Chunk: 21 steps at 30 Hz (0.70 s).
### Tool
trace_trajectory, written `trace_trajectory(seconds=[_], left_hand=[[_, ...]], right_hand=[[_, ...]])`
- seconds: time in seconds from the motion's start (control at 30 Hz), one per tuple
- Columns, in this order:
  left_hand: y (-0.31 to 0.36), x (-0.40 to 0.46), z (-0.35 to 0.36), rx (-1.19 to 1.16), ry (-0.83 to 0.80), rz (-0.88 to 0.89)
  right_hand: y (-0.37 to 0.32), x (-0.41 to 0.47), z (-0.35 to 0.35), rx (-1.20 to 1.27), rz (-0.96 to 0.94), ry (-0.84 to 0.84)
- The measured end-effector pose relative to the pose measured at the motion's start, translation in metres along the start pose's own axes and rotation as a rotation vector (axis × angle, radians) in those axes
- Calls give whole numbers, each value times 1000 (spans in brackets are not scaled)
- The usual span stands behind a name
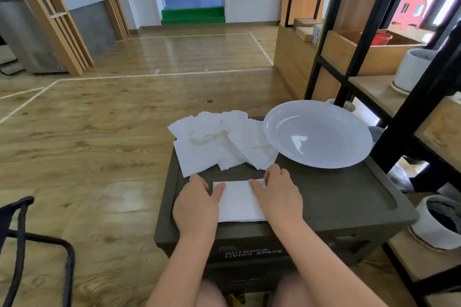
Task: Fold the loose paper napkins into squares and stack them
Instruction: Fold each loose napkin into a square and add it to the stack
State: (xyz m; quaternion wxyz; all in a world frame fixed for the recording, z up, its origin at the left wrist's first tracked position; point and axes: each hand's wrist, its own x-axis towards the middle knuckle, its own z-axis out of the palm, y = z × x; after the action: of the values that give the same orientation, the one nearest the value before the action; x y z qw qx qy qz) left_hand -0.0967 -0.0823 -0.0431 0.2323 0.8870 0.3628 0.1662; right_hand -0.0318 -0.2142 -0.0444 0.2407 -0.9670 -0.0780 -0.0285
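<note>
Dark box lid (324, 197): plate (316, 132), loose napkins (219, 142), flat open fingers (259, 189) on folded napkin (239, 204).

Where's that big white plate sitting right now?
The white plate sits empty at the far right of the dark box top, just right of the loose napkin pile.

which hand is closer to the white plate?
Right. The right hand lies just below the round white plate's near rim, pressing the folded white paper napkin. The left hand is across the napkin, further away.
</note>
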Motion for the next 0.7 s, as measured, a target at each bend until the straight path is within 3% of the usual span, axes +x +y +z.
trace_trajectory(seconds=[0.17,0.3,0.47,0.7], left_hand=[[4,10,-1,-102,-36,97],[28,40,-1,-208,-21,200],[72,89,26,-234,-205,55],[77,97,24,-201,-26,148]], right_hand=[[5,1,0,67,6,29],[9,2,0,262,22,80],[15,4,0,476,85,118],[20,8,2,554,87,99]])
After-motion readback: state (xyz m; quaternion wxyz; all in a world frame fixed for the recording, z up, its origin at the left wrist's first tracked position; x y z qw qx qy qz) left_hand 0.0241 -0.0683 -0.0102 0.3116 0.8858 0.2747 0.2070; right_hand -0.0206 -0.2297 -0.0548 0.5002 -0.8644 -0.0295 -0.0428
